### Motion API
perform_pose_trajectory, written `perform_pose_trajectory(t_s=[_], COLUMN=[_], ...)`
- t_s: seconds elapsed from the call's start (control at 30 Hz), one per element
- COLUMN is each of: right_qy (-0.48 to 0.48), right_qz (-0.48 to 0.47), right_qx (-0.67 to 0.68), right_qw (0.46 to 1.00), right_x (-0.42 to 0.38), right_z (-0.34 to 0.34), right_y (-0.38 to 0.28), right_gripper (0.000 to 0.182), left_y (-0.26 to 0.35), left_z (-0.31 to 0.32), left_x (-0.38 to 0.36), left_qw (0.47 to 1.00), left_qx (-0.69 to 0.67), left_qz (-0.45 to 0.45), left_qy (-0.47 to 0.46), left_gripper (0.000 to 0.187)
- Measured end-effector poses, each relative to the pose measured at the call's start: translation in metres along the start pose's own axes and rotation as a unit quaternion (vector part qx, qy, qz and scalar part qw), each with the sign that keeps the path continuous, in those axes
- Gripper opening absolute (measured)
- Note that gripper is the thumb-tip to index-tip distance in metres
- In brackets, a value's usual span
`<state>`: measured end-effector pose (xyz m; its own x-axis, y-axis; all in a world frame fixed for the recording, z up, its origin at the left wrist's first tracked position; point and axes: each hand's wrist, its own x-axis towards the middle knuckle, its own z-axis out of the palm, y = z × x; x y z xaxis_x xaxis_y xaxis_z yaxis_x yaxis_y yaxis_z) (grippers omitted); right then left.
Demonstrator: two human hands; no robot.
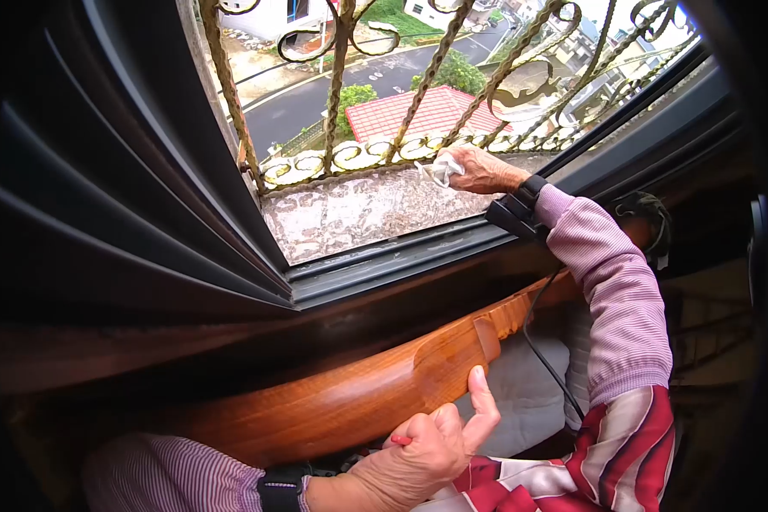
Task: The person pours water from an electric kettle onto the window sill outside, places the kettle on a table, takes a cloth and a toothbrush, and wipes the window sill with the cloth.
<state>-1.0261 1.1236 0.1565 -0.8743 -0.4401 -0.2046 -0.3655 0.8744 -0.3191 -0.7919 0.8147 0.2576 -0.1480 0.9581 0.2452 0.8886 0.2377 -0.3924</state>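
Note:
My right hand (484, 170) reaches out through the open window and is closed on a crumpled white cloth (441, 169). It is over the stone sill (350, 213), close to the foot of the metal grille (337, 102). Lower in the view, my left hand (431, 439) is beside a curved brown wooden rail (341, 397). Its index finger points up and touches or nearly touches the wood. The other fingers are curled, with a small red thing (401, 439) showing between them; what it is I cannot make out.
A dark window frame (401, 256) runs below the sill, and dark curved frame parts fill the left side. Under my right arm hangs a black cable (542, 354). Pale cushions (520, 392) lie behind the wooden rail. Outside are a road and a red roof (418, 111).

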Motion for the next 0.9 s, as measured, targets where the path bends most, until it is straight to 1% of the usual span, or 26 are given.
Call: perform_pose_trajectory(t_s=[0.03, 0.07, 0.13, 0.17, 0.27, 0.3, 0.33, 0.4, 0.43, 0.47, 0.53, 0.57, 0.6, 0.63, 0.67, 0.7, 0.77, 0.8, 0.83, 0.87, 0.9], right_qy=[-0.007, -0.016, -0.035, -0.017, -0.014, 0.008, -0.027, -0.097, -0.132, -0.15, -0.185, -0.184, -0.173, -0.192, -0.211, -0.211, -0.207, -0.206, -0.214, -0.202, -0.189], right_qz=[-0.019, -0.01, 0.005, 0.019, 0.061, -0.01, 0.0, 0.019, 0.046, 0.037, 0.018, 0.034, -0.007, -0.047, -0.087, -0.022, -0.037, -0.043, -0.067, -0.067, -0.067], right_qx=[0.016, 0.002, -0.026, -0.016, -0.12, -0.153, -0.168, -0.196, -0.208, -0.215, -0.226, -0.222, -0.272, -0.263, -0.254, -0.279, -0.162, -0.103, -0.077, -0.112, -0.146], right_qw=[1.0, 1.0, 0.999, 1.0, 0.991, 0.988, 0.985, 0.976, 0.968, 0.964, 0.956, 0.957, 0.946, 0.944, 0.94, 0.937, 0.964, 0.972, 0.971, 0.971, 0.969], right_x=[-0.006, -0.013, -0.025, -0.031, -0.039, -0.041, -0.043, -0.045, -0.045, -0.043, -0.037, -0.037, -0.034, -0.032, -0.031, -0.03, -0.029, -0.03, -0.028, -0.027, -0.028], right_z=[-0.002, -0.007, -0.015, -0.014, -0.012, -0.006, -0.002, 0.002, 0.006, 0.011, 0.028, 0.035, 0.053, 0.068, 0.072, 0.079, 0.083, 0.085, 0.088, 0.088, 0.085], right_y=[0.006, 0.006, 0.004, 0.007, 0.022, 0.033, 0.044, 0.039, 0.037, 0.043, 0.064, 0.064, 0.079, 0.095, 0.089, 0.078, 0.078, 0.078, 0.077, 0.066, 0.045], right_gripper=[0.034, 0.034, 0.035, 0.032, 0.028, 0.027, 0.029, 0.032, 0.026, 0.022, 0.015, 0.015, 0.015, 0.016, 0.016, 0.017, 0.019, 0.02, 0.017, 0.014, 0.012], left_y=[-0.001, -0.001, 0.02, 0.022, 0.026, 0.026, 0.025, 0.025, 0.025, 0.025, 0.025, 0.025, 0.025, 0.026, 0.025, 0.024, 0.022, 0.023, 0.025, 0.026, 0.025], left_z=[-0.002, -0.003, 0.004, 0.005, 0.007, 0.006, 0.005, 0.005, 0.006, 0.006, 0.004, 0.004, 0.005, 0.006, 0.007, 0.006, 0.003, 0.007, 0.013, 0.017, 0.017], left_x=[0.0, 0.0, 0.0, 0.001, -0.001, -0.001, -0.001, -0.001, -0.001, -0.001, -0.001, -0.001, -0.001, -0.001, 0.0, 0.0, -0.001, -0.001, 0.0, 0.001, 0.002], left_qw=[1.0, 1.0, 0.995, 0.987, 0.988, 0.988, 0.988, 0.987, 0.986, 0.984, 0.986, 0.986, 0.987, 0.987, 0.987, 0.989, 0.992, 0.995, 0.997, 0.996, 0.997], left_qx=[0.001, 0.002, -0.07, -0.106, -0.098, -0.098, -0.097, -0.102, -0.107, -0.112, -0.113, -0.112, -0.106, -0.1, -0.095, -0.083, -0.065, -0.03, 0.007, 0.045, 0.039], left_qz=[0.006, 0.01, -0.074, -0.115, -0.117, -0.116, -0.114, -0.118, -0.122, -0.127, -0.122, -0.119, -0.119, -0.12, -0.121, -0.116, -0.104, -0.088, -0.074, -0.06, -0.054], left_qy=[-0.004, -0.009, 0.023, 0.038, 0.037, 0.036, 0.034, 0.037, 0.043, 0.049, 0.031, 0.023, 0.03, 0.036, 0.043, 0.035, 0.02, 0.027, 0.034, 0.042, 0.039], left_gripper=[0.006, 0.006, 0.023, 0.034, 0.036, 0.036, 0.036, 0.036, 0.036, 0.036, 0.036, 0.036, 0.035, 0.034, 0.033, 0.032, 0.029, 0.026, 0.024, 0.022, 0.022])
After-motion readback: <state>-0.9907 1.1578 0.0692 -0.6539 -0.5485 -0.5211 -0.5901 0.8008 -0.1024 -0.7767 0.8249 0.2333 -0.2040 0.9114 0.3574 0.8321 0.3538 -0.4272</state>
